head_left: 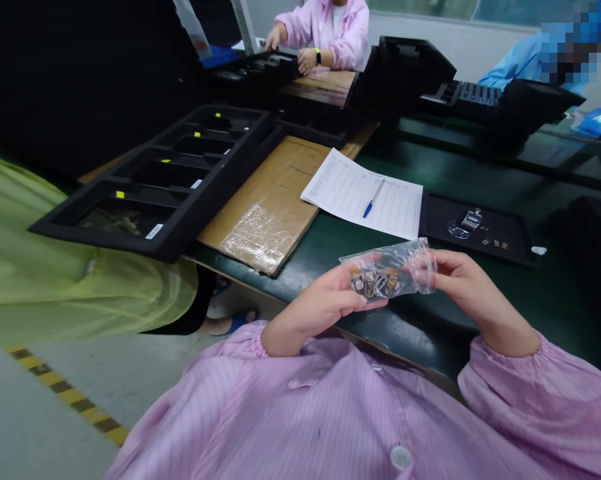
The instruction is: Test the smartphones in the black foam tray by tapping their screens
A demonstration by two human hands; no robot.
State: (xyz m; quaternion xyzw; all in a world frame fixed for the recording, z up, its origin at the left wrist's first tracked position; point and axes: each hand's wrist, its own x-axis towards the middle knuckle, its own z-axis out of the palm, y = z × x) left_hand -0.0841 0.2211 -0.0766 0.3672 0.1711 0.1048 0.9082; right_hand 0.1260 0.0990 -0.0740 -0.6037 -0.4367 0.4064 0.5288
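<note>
Between my two hands, above the near edge of the dark green table, is a clear plastic bag with several small metal parts inside. My left hand cradles the filled end, thumb in front and fingers behind. At the other end, the fingers of my right hand pinch the bag's gathered edge. Beyond my right hand lies a shallow black tray holding a metal piece, a clear ring-like piece and several tiny parts. A printed sheet with a blue pen on it lies behind the bag.
A wrapped cardboard piece and a long black compartment tray lie on the left. Someone in yellow-green clothing stands close on that side. Across the table a person in pink handles another black tray. Black boxes stand at the back.
</note>
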